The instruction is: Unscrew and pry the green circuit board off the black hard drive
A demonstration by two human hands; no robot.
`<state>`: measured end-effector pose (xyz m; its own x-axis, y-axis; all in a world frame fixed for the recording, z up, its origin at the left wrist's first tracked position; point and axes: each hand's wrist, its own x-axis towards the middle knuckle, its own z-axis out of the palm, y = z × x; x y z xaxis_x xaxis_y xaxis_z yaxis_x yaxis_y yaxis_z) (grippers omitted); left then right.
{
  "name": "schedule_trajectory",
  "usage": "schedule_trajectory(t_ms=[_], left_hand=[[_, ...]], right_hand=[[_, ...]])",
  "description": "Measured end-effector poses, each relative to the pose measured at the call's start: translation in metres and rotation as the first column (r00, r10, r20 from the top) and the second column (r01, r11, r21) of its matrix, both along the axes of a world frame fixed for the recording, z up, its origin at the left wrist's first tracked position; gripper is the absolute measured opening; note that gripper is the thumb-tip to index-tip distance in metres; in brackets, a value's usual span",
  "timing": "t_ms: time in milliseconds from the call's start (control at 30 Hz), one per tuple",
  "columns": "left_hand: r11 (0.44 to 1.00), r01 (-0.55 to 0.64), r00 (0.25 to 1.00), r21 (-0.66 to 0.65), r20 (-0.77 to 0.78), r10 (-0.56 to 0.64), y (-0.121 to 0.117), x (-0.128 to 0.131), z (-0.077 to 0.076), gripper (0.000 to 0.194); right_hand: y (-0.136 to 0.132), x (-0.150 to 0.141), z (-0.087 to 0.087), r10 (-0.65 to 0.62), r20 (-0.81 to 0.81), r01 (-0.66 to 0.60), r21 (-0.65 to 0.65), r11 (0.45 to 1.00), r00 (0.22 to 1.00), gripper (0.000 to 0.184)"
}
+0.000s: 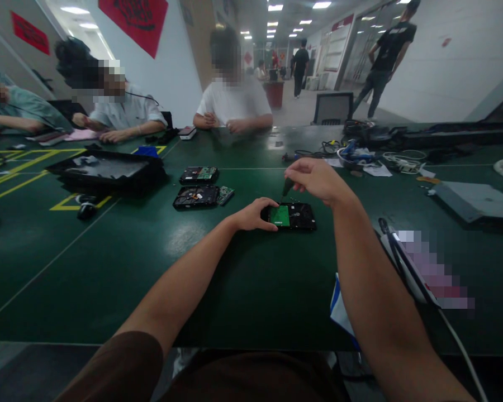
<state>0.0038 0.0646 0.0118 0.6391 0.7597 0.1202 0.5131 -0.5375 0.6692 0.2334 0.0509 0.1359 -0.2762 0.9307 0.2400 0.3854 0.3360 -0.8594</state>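
A hard drive [300,215] lies flat on the green tabletop, its green circuit board [280,215] facing up at the left end. My left hand [255,215] grips that left end between thumb and fingers. Above the drive, my right hand [314,177] pinches the handle of a dark screwdriver [288,187], which points down at the board's far edge. Whether its tip sits in a screw is too small to tell. A few tiny pieces, perhaps screws, lie just behind the drive.
Two more hard drives [196,196] and a loose circuit board [226,195] lie to the left. Beyond them is a black tray [104,170]. Tangled cables [356,152] and a grey metal box [478,200] are on the right. Co-workers sit across the table.
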Motion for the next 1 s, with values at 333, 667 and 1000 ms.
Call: schedule_trajectory(t_ms=[333, 667, 1000], left_hand=[[1.000, 0.009, 1.000, 0.002, 0.028, -0.010, -0.0012, 0.0004, 0.0018, 0.084], [1.000, 0.005, 1.000, -0.002, 0.020, -0.005, -0.0002, 0.0011, 0.0023, 0.084], [1.000, 0.000, 1.000, -0.002, 0.005, 0.000, -0.0023, 0.0028, 0.0050, 0.085]], right_hand=[[-0.0014, 0.0030, 0.0019, -0.020, -0.032, 0.018, -0.057, 0.998, 0.999, 0.009], [0.0029, 0.0064, 0.0009, -0.031, 0.026, 0.031, -0.008, 0.999, 0.999, 0.010], [0.0024, 0.0074, 0.0008, -0.011, 0.011, 0.012, -0.022, 1.000, 1.000, 0.012]])
